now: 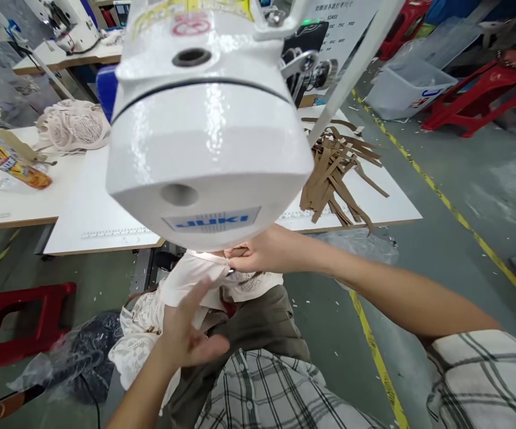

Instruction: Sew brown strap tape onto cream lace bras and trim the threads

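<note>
A white sewing machine head [213, 143] with a JUKI label fills the middle of the view. Just below its front edge, my right hand [264, 250] is closed at the edge of a cream fabric piece [195, 274]. A small shiny metal bit shows by those fingertips; its kind I cannot make out. My left hand [184, 333] has its thumb and fingers apart, the fingertips lying over the lower part of the cloth. Cream lace fabric [137, 345] hangs down over my lap on the left. The machine head hides the needle area.
Brown fabric strips [333, 173] lie piled on the white table [396, 202] at right. A mesh bundle [74, 124] and an orange drink bottle [16, 164] are at left. Red stools [21, 322] stand nearby, with a clear plastic bin [403, 89] on the floor.
</note>
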Demonstrator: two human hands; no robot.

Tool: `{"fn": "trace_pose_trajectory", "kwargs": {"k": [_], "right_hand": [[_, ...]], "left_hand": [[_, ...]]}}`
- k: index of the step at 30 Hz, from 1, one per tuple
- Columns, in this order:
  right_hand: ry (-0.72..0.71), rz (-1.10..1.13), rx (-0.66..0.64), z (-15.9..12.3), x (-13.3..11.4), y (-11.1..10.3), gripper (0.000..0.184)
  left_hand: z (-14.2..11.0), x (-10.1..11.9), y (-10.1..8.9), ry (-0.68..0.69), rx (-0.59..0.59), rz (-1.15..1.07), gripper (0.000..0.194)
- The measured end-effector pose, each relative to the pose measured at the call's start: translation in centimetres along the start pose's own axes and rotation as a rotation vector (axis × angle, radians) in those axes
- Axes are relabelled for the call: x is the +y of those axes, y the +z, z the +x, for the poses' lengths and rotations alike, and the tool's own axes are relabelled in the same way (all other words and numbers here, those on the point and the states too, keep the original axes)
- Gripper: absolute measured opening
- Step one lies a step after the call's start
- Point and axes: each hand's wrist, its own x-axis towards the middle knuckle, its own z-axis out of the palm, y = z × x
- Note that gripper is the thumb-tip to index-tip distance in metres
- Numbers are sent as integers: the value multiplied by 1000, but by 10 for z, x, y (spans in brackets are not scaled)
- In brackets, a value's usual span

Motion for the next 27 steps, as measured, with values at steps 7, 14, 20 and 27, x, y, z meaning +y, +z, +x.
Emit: {"fn": "trace_pose_trajectory", "kwargs": {"k": [7, 14, 20, 27], "right_hand": [[-9, -185, 23, 5, -1, 6, 25], [-45, -189, 113, 1, 8, 12, 21], [-220, -259, 488, -12, 39, 42, 20], [-221, -217, 557, -9, 43, 48, 18]], "left_hand": [[24, -34, -12, 356, -200, 604, 72], [22, -42, -13, 105, -361, 442, 48], [23, -8, -5, -53, -292, 447, 55], [24, 15, 6, -187, -252, 470, 58]]}}
